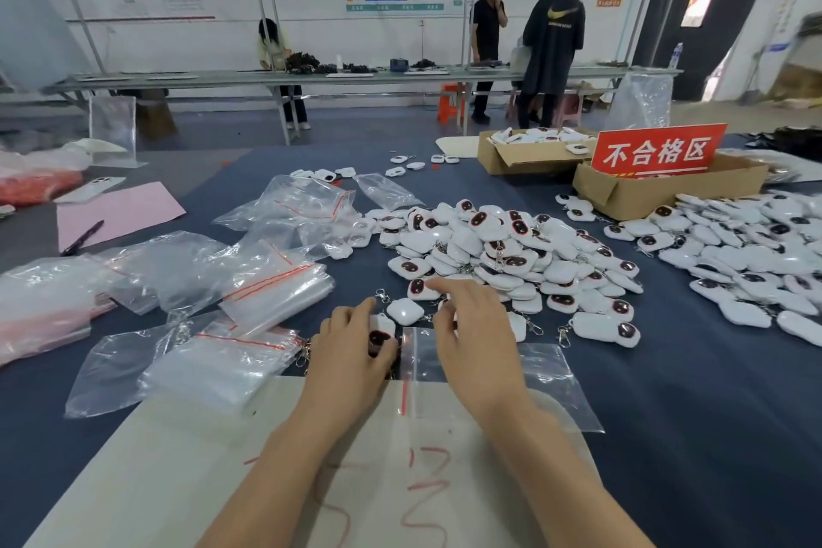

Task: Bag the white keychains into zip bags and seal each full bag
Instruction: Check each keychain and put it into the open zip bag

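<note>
A big pile of white keychains (498,254) with dark red ovals lies on the blue table cover in front of me. My left hand (356,352) grips a white keychain (381,336), fingers curled round it. My right hand (476,338) reaches into the near edge of the pile with fingers spread, lying over an empty zip bag (547,387) with a red seal line. One keychain (404,311) lies face down between my hands.
Stacks of empty zip bags (267,289) lie at the left. A second heap of keychains (751,263) spreads at the right, behind it two cardboard boxes (622,196) and a red sign (658,151). A white sheet (222,481) with red writing lies under my forearms. Two people stand at a far bench.
</note>
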